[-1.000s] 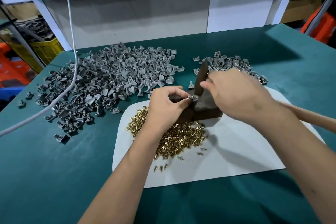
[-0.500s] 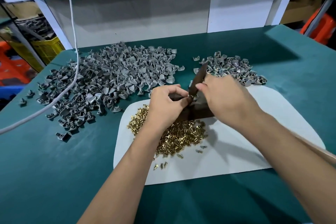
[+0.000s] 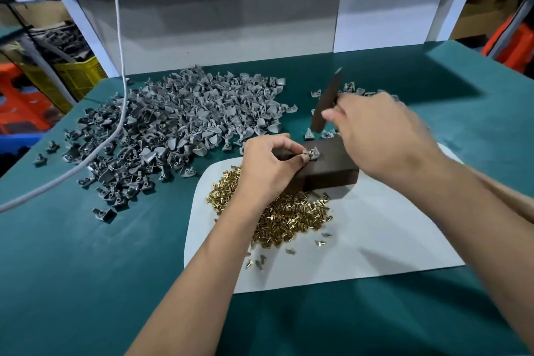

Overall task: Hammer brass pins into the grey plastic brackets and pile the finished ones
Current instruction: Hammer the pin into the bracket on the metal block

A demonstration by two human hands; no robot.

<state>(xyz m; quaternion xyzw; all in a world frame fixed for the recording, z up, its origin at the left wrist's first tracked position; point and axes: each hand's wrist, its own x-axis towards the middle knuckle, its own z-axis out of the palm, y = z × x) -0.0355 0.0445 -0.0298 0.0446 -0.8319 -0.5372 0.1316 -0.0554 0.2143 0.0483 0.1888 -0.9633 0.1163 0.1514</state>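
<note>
My left hand [image 3: 270,166] pinches a small grey bracket [image 3: 313,152] with a brass pin in it, set on top of a dark metal block [image 3: 332,167]. My right hand [image 3: 384,136] grips a hammer; its dark head [image 3: 328,101] is raised above and behind the block, tilted. A heap of loose brass pins [image 3: 289,214] lies on the white mat [image 3: 375,240] in front of the block. A large pile of grey brackets [image 3: 179,124] spreads over the green table at the left. A smaller pile [image 3: 351,88] sits behind my right hand, mostly hidden.
A white cable [image 3: 115,66] hangs from above and runs across the left pile to the table's left edge. A white shelf frame and grey back panel [image 3: 231,29] close off the far side. Yellow and orange crates [image 3: 72,78] stand beyond the left edge.
The hammer head has risen from the bracket on the block to well above it. My left hand keeps the bracket pinched in the same spot.
</note>
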